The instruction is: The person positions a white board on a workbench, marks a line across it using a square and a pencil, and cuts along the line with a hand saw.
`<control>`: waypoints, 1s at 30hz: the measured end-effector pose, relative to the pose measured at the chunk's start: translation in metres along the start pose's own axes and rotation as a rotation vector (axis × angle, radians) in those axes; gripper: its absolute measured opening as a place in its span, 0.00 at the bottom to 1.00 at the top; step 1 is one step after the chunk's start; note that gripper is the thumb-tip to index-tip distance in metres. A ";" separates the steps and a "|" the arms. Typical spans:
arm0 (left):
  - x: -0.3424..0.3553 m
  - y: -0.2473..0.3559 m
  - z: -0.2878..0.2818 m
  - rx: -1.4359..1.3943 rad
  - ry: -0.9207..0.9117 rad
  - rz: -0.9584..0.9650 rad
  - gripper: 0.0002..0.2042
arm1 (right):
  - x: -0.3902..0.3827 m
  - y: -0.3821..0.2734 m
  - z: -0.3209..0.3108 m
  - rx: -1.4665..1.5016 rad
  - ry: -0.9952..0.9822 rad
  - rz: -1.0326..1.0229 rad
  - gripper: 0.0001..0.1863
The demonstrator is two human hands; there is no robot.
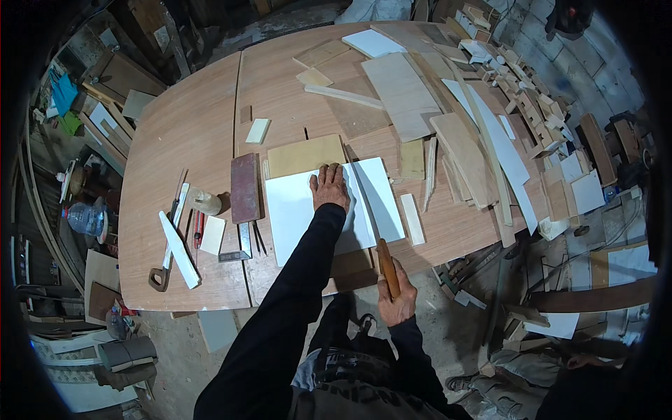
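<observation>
A white board (pixel 290 210) lies flat near the table's front edge, over pieces of bare wood. My left hand (pixel 329 187) presses on it with the fingers stretched out. Closed round the wooden handle (pixel 387 269) of a handsaw, my right hand (pixel 397 299) is just off the front edge. The saw's long narrow blade (pixel 365 199) runs away from me across the board, to the right of my left hand. How deep its teeth sit in the board I cannot tell. Behind the board lies a yellowish wood block (pixel 306 155).
Left of the board are a reddish-brown block (pixel 245 187), a try square (pixel 236 245), a jar (pixel 205 201), a red-handled tool (pixel 199 227) and a second saw (pixel 159 278). Planks and panels (pixel 399 94) crowd the table's right side. Another person's leg (pixel 521 381) shows at lower right.
</observation>
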State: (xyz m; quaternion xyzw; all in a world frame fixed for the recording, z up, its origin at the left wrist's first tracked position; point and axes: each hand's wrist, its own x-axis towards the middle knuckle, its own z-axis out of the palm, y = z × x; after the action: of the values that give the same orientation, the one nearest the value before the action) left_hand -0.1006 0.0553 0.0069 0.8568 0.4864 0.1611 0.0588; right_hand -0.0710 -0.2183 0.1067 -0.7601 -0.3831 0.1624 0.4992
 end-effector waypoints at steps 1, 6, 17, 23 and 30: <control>-0.001 0.000 -0.001 0.000 -0.001 -0.002 0.23 | -0.002 -0.003 -0.003 -0.009 0.015 -0.055 0.27; -0.001 0.002 -0.001 0.006 0.008 0.006 0.23 | -0.021 -0.011 -0.014 -0.029 -0.125 0.108 0.27; -0.001 0.003 -0.002 -0.009 0.018 0.009 0.22 | -0.020 0.001 -0.009 0.012 -0.084 0.026 0.29; -0.002 -0.003 0.000 -0.008 0.029 0.015 0.23 | -0.025 0.014 -0.011 0.154 -0.205 0.306 0.25; 0.000 0.002 0.000 -0.037 0.029 0.000 0.22 | -0.013 -0.025 -0.031 0.098 0.045 0.046 0.22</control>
State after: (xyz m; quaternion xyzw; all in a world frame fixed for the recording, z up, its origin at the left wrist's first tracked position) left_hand -0.0988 0.0547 0.0075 0.8531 0.4842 0.1825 0.0673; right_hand -0.0706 -0.2426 0.1412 -0.7467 -0.3456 0.1753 0.5406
